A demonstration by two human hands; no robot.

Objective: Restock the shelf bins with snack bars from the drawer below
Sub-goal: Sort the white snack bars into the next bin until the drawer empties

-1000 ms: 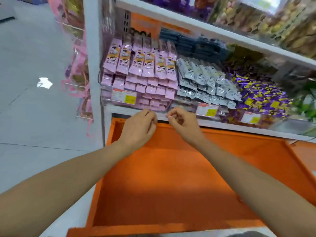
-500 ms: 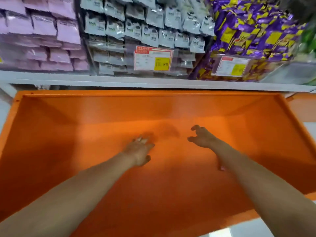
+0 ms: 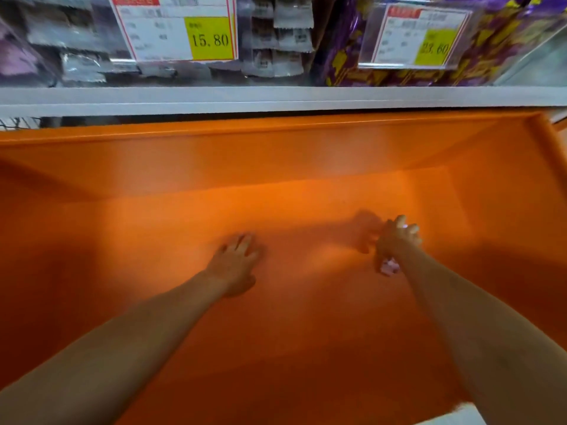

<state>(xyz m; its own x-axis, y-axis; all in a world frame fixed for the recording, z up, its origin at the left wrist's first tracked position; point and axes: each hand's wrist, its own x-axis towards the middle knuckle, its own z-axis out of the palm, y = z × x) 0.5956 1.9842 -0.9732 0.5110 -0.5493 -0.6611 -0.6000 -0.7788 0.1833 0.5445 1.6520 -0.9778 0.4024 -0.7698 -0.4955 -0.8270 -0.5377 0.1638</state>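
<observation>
Snack bar, apparently: a small pale pink wrapper (image 3: pixel 388 266) on the floor of the deep orange drawer (image 3: pixel 276 154), just beneath my right hand (image 3: pixel 399 240). That hand's fingers are bunched; I cannot tell whether they grasp it. Left hand (image 3: pixel 237 263) lies spread and released on the drawer floor. I should pinch the bar across its width, lift it clear, then raise it to the clear shelf bins (image 3: pixel 270 56) above.

A white shelf (image 3: pixel 276 99) carries grey-wrapped packets (image 3: pixel 291 29) and purple-and-yellow packets (image 3: pixel 343 65), a price tag (image 3: pixel 181 29) fronting each. Below it, an orange drawer (image 3: pixel 184 210) stands open.
</observation>
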